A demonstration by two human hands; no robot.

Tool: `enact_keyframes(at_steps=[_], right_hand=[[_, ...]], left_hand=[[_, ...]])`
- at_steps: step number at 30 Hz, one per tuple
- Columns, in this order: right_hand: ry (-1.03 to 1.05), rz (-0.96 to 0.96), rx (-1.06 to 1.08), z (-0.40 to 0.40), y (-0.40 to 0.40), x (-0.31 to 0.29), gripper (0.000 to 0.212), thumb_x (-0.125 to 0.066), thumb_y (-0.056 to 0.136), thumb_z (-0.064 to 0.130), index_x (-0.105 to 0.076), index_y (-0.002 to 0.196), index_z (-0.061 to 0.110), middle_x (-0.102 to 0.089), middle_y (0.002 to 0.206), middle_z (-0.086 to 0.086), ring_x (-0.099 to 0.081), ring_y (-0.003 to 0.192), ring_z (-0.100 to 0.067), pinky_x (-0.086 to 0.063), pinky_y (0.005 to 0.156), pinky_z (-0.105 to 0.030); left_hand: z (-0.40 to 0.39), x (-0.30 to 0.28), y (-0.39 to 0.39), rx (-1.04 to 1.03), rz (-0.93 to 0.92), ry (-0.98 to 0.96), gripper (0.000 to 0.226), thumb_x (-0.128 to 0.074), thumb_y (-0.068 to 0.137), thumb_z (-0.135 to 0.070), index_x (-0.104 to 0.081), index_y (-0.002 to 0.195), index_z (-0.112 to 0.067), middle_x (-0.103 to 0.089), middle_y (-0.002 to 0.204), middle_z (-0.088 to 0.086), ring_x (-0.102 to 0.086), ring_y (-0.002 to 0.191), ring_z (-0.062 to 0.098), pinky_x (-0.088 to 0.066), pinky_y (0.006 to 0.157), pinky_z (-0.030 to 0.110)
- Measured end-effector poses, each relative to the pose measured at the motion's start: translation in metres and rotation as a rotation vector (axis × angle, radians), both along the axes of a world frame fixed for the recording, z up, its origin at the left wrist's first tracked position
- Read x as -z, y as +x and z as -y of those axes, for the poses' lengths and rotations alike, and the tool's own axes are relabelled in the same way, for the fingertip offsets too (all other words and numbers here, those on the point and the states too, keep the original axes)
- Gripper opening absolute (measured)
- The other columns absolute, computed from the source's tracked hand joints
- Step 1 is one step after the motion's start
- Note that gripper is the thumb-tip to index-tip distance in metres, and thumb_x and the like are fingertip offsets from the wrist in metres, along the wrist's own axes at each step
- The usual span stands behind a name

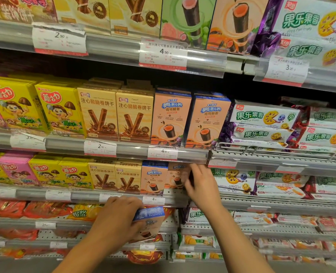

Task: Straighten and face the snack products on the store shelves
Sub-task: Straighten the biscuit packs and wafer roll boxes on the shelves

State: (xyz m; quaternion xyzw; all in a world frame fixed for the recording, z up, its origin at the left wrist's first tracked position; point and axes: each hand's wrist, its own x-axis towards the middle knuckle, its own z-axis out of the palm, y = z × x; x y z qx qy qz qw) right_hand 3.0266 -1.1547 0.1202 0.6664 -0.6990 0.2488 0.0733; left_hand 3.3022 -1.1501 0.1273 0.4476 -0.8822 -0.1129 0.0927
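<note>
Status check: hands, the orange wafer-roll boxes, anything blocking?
Left hand grips a spare orange box off the shelf. Right hand on the tilted shelf box. Nothing blocking.

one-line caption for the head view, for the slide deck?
Left hand holds a peach box off the shelf while right hand reaches a matching box in the row.

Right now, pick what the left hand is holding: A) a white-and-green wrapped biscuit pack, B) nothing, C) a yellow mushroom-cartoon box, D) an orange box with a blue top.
D: the left hand grips an orange box with a blue top below the shelf row, while the right hand reaches to a matching box on the shelf.
</note>
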Motion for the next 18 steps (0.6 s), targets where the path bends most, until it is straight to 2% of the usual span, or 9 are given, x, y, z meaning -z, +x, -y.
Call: enact_keyframes(at_steps=[4,7,10,13,18], right_hand=[[0.06,0.127,-0.193,-0.033,0.022,-0.015,0.026,-0.055,0.095,0.036,-0.066,0.114,0.024,-0.071,0.105,0.009,-0.066,0.093,-0.011,-0.055,0.077,-0.029],[0.162,0.147,-0.316,-0.051,0.04,-0.031,0.041,-0.056,0.091,0.053,-0.066,0.122,0.027,-0.068,0.119,0.012,-0.059,0.111,-0.006,-0.048,0.094,-0.026],[0.213,0.001,-0.375,-0.057,0.049,-0.037,0.043,-0.065,0.087,0.045,-0.063,0.126,0.026,-0.064,0.125,0.01,-0.054,0.117,-0.011,-0.044,0.097,-0.029],[0.226,-0.134,-0.36,-0.06,0.052,-0.037,0.039,-0.067,0.087,0.037,-0.064,0.125,0.027,-0.066,0.118,0.007,-0.054,0.113,-0.017,-0.045,0.095,-0.033],[0.204,-0.183,-0.333,-0.069,0.047,-0.031,0.039,-0.073,0.08,0.033,-0.066,0.118,0.027,-0.067,0.106,0.007,-0.059,0.1,-0.02,-0.053,0.079,-0.035]], left_hand=[[0.005,0.0,-0.011,0.032,-0.032,-0.043,0.023,-0.058,0.088,-0.06,-0.054,0.101,-0.042,-0.058,0.1,-0.024,-0.051,0.092,0.0,-0.037,0.09,0.022],[0.007,0.003,-0.018,0.065,-0.065,-0.099,0.027,-0.055,0.088,-0.062,-0.055,0.104,-0.041,-0.061,0.101,-0.023,-0.055,0.095,-0.001,-0.041,0.096,0.027],[0.009,0.004,-0.027,0.111,-0.079,-0.147,0.035,-0.044,0.083,-0.066,-0.059,0.1,-0.039,-0.066,0.093,-0.021,-0.061,0.088,0.002,-0.048,0.09,0.032],[0.007,0.003,-0.035,0.142,-0.132,-0.201,0.033,-0.048,0.08,-0.062,-0.062,0.092,-0.035,-0.068,0.083,-0.018,-0.064,0.077,0.004,-0.052,0.082,0.033],[0.006,0.004,-0.04,0.182,-0.159,-0.21,0.03,-0.051,0.084,-0.058,-0.064,0.097,-0.034,-0.07,0.088,-0.017,-0.065,0.083,0.006,-0.049,0.085,0.036]])
